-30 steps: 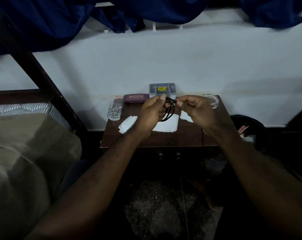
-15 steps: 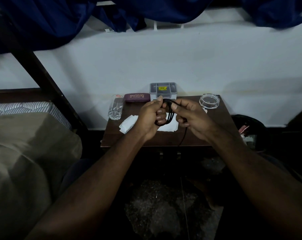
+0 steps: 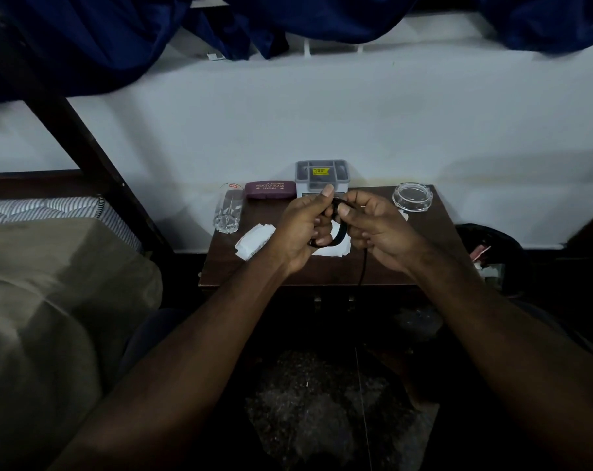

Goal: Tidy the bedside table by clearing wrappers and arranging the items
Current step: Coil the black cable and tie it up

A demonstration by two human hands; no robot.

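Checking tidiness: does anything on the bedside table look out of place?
White wrappers lie loose on the table, right of the glass; the cable dangles past the front edge.

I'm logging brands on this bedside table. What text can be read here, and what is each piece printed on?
"PRINCE OPTICALS": on the lid of the maroon glasses case; the small lines above and below it are too small to read.
Yellow label on the grey box: dark print, too blurred to read.
Red sticker on the drinking glass: too small to read.
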